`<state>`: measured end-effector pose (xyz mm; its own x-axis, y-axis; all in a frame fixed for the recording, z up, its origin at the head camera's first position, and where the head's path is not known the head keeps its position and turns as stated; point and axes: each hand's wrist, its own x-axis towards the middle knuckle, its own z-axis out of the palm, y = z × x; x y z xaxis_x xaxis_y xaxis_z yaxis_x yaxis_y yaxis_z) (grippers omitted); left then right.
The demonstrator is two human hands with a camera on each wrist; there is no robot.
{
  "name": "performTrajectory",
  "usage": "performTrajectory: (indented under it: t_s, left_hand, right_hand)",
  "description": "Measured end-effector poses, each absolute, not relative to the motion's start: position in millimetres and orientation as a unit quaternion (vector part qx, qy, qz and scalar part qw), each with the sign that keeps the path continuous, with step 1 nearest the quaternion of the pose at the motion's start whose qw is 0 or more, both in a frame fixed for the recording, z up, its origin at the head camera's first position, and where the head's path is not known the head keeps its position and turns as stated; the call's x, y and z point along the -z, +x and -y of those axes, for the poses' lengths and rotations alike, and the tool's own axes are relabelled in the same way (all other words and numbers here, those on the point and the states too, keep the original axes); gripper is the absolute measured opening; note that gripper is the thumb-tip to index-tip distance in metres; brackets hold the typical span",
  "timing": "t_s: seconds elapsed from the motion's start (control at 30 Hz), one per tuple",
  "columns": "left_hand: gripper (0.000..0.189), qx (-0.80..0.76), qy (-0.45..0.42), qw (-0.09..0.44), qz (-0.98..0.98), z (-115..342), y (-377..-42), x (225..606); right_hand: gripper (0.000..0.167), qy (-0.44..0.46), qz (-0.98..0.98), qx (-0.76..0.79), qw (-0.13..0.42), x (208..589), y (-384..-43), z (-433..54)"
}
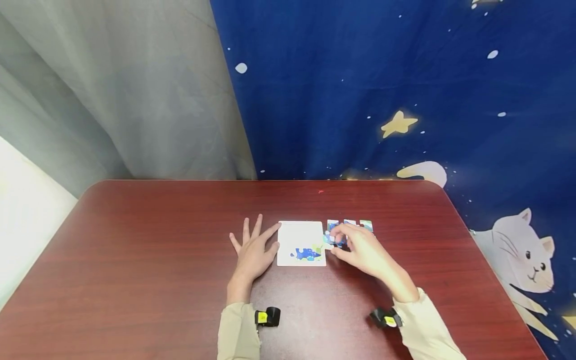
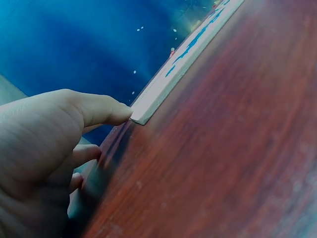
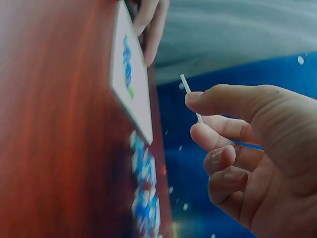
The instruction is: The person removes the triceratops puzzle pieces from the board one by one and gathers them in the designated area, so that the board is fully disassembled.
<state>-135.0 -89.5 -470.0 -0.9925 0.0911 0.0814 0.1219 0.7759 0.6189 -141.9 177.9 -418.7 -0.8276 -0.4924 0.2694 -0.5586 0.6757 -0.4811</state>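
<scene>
A white puzzle board [image 1: 297,234] lies on the table, with joined blue and green pieces [image 1: 308,254] in its lower right part. My left hand [image 1: 254,256] rests at the board's left side, fingers spread and mostly straight, a fingertip touching the board's edge. Just right of the board, my right hand [image 1: 365,254] pinches a thin puzzle piece [image 3: 184,82] between thumb and fingers. That piece appears edge-on in the right wrist view, so its picture is hidden there. Loose puzzle pieces [image 1: 366,225] lie around and behind the right hand, which partly covers them.
The dark red wooden table [image 1: 157,250] extends on both sides. A tiny red bit [image 1: 321,191] lies near its far edge. Behind the table hang a grey curtain [image 1: 171,90] and a blue curtain [image 1: 315,90] with stars and a cat.
</scene>
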Motion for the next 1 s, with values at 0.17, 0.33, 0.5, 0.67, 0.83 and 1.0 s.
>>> performTrajectory:
  t_s: [0.17,0.33,0.5,0.67,0.83,1.0]
  left_hand:
    - [0.045,0.329,-0.055,0.021,0.943,90,-135,471]
    - [0.045,0.33,-0.055,0.017,0.942,90,-135,470]
    - [0.046,0.333,-0.056,0.017,0.941,89,-136,468]
    - [0.047,0.331,-0.058,0.018,0.942,89,-137,469]
    - [0.046,0.333,-0.056,0.021,0.941,89,-137,468]
    - [0.046,0.332,-0.056,0.022,0.942,89,-137,469]
  right_hand:
    - [0.026,0.28,0.917,-0.283,0.035,429,-131,-196]
    - [0.026,0.274,0.917,-0.288,0.018,441,-126,-203]
    - [0.025,0.28,0.914,-0.294,0.01,449,-125,-206]
    - [0.025,0.288,0.91,-0.297,0.015,452,-127,-207]
    - [0.025,0.282,0.916,-0.286,0.005,452,-128,-207]
    - [0.025,0.276,0.918,-0.285,-0.014,452,-128,-206]
